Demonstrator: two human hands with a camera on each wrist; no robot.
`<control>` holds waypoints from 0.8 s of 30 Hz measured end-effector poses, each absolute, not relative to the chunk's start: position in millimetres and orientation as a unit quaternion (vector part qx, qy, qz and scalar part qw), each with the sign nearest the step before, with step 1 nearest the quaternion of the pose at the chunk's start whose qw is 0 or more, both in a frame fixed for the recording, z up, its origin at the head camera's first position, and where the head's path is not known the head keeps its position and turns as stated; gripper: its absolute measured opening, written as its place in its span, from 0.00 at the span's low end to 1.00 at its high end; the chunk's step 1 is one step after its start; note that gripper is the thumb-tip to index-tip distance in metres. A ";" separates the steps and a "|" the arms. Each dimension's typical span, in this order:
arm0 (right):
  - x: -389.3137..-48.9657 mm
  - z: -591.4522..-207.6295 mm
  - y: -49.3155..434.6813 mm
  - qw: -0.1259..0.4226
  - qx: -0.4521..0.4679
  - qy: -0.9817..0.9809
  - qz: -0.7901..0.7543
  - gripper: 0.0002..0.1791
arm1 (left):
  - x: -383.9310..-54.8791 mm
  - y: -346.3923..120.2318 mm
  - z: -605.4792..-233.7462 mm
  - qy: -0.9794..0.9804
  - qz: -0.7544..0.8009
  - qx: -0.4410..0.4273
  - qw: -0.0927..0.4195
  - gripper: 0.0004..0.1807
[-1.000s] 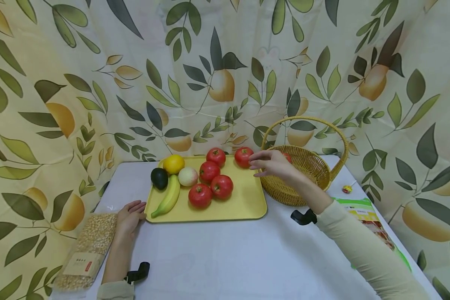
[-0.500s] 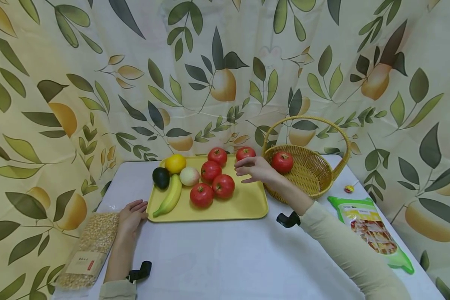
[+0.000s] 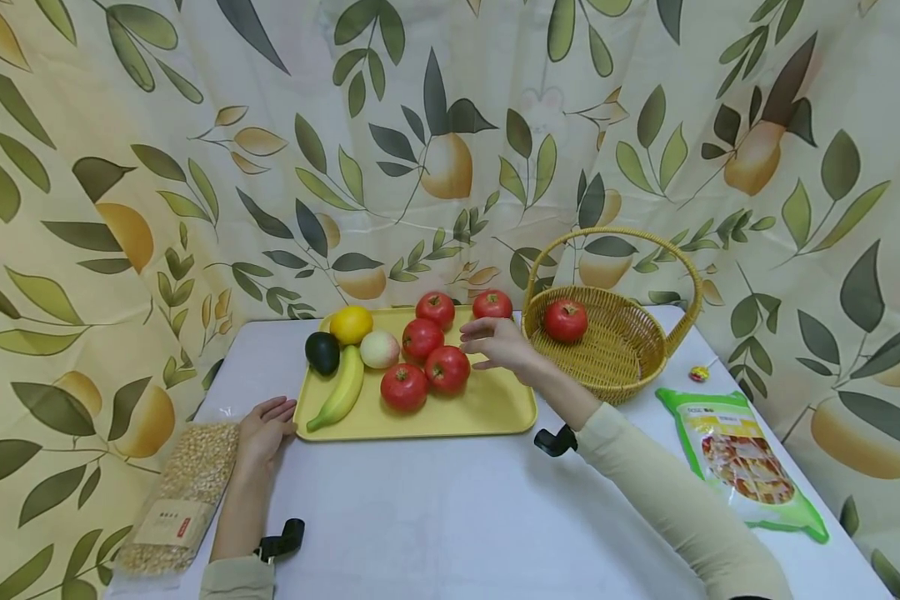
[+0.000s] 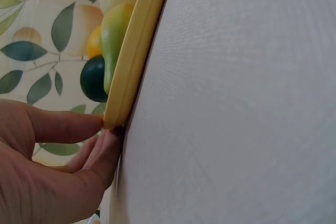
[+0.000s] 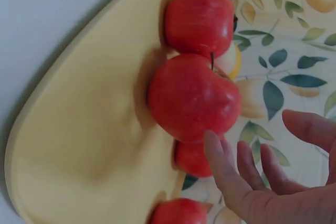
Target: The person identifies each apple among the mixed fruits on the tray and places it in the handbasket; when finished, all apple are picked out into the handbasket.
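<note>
My left hand (image 3: 262, 433) pinches the near left corner of the yellow tray (image 3: 487, 408), thumb on the rim and fingers beneath, as the left wrist view shows. My right hand (image 3: 498, 346) hovers over the tray's right part, fingers spread and holding nothing. In the right wrist view its fingertips are right by a red apple (image 5: 191, 98). Several red apples lie on the tray, alongside a banana (image 3: 337, 390), a lemon (image 3: 351, 325), a dark green avocado (image 3: 322, 353) and a pale round fruit (image 3: 378, 349). Another apple (image 3: 566, 321) sits in the wicker basket (image 3: 607, 367).
The basket's tall arched handle (image 3: 615, 232) rises behind my right hand. A green food packet (image 3: 746, 462) and a small wrapped lollipop (image 3: 698, 374) lie on the right. At the left lies a bag of pale grains (image 3: 187, 483). A patterned curtain (image 3: 450, 100) hangs behind the table.
My right hand has moved left from beside the basket to over the tray near the apples, uncovering the apple in the basket. The left hand stays at the tray's corner.
</note>
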State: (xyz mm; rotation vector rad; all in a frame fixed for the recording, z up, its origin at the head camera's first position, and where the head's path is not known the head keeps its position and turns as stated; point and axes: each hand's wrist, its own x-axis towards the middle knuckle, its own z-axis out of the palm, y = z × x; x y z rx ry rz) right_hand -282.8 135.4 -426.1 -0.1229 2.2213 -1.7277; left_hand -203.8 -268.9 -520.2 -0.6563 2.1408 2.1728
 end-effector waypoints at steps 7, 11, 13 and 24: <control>-285.8 -435.0 126.4 0.156 -0.034 0.788 -0.594 0.24 | -204.3 -268.7 -519.4 0.684 0.698 -0.212 0.012 0.39; -286.8 -438.5 122.4 0.150 -0.035 0.800 -0.579 0.25 | -204.7 -268.9 -519.1 0.682 0.699 -0.215 0.013 0.39; -286.6 -439.5 120.1 0.147 -0.034 0.808 -0.570 0.26 | -205.2 -268.7 -518.8 0.681 0.699 -0.216 0.013 0.39; -287.9 -456.5 117.0 0.115 -0.041 0.825 -0.552 0.29 | -205.2 -268.7 -520.8 0.679 0.700 -0.219 0.014 0.39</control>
